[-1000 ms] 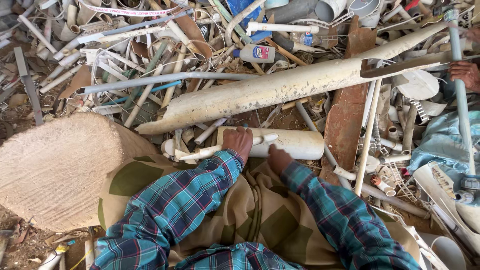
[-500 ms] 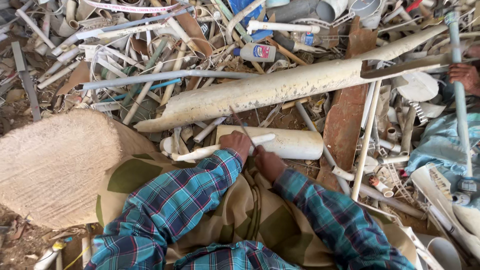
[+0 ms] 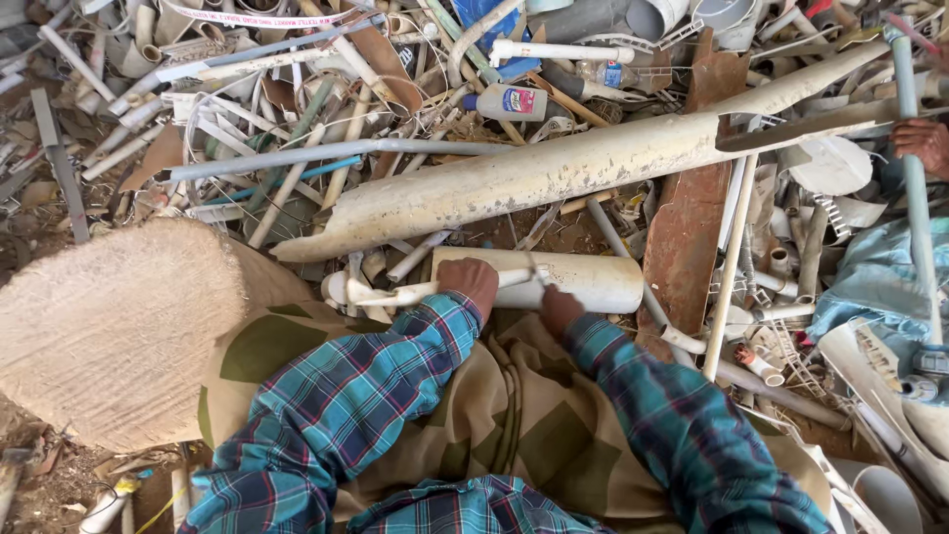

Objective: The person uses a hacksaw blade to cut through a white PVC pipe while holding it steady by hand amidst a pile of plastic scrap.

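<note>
Two hands work close together at a short, thick white pipe [image 3: 583,282] that lies crosswise just beyond the person's lap. The left hand [image 3: 473,285] is curled over the near left end of that pipe, its fingers closed around a thin white pipe piece with a bulbous fitting [image 3: 368,293] that sticks out to the left. The right hand [image 3: 559,305] presses against the pipe's near side a little to the right, fingers bent; something thin and pale shows at its fingertips, but whether it is gripped cannot be told. Both forearms wear blue-green plaid sleeves [image 3: 395,381], and a tan cloth with dark green patches [image 3: 514,415] is spread across the lap.

Beyond the short pipe, a long dirty cream pipe [image 3: 554,173] slants from lower left to upper right across a heap of scrap plastic. A rusty brown metal strip [image 3: 692,227] stands on end just right of the short pipe. A grey slim tube [image 3: 336,153] lies over the heap above, and a white plastic bottle [image 3: 509,102] lies farther back. At left, a woven sack [image 3: 109,326] bulges beside the lap. Another person's hand [image 3: 924,143] rests at the right edge on a pale grey pole [image 3: 914,188].
</note>
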